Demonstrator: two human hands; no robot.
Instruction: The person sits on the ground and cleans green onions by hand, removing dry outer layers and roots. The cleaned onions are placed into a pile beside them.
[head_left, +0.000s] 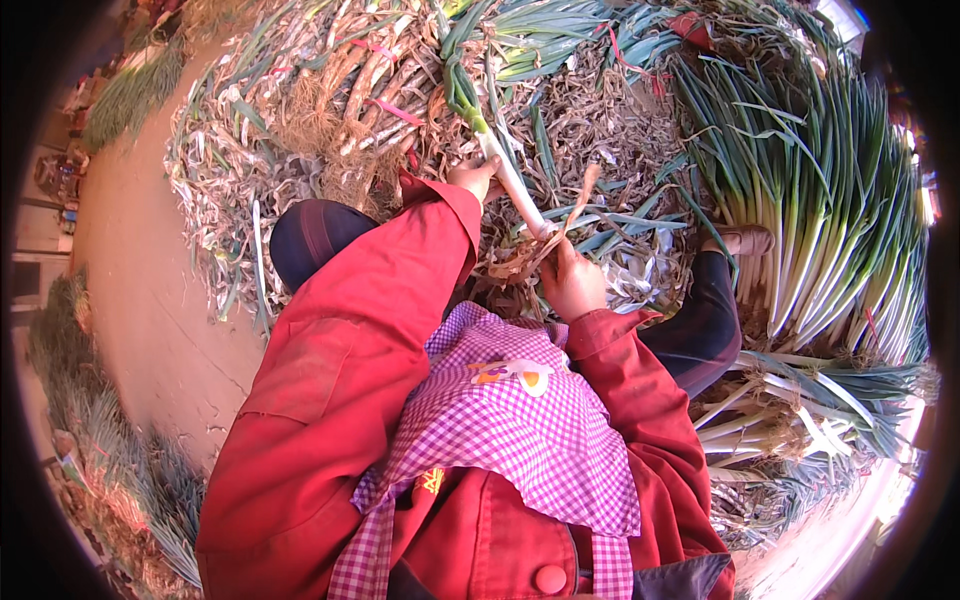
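My left hand (474, 178) grips the white stem of a large green onion (512, 180) at about its middle. The stalk slants from its green leaves at the top down to its root end near my right hand. My right hand (574, 281) is closed on a dry, brown strip of outer leaf (583, 196) beside that root end. Part of the strip curls loosely below the stalk. My fingertips are partly hidden.
Dry peelings (600, 127) cover the ground before me. Unpeeled onions with roots and pink ties (397, 112) lie beyond. Green onions stand stacked at right (810, 195), with more lying below them (780, 412). Further heaps (142, 480) line the left floor.
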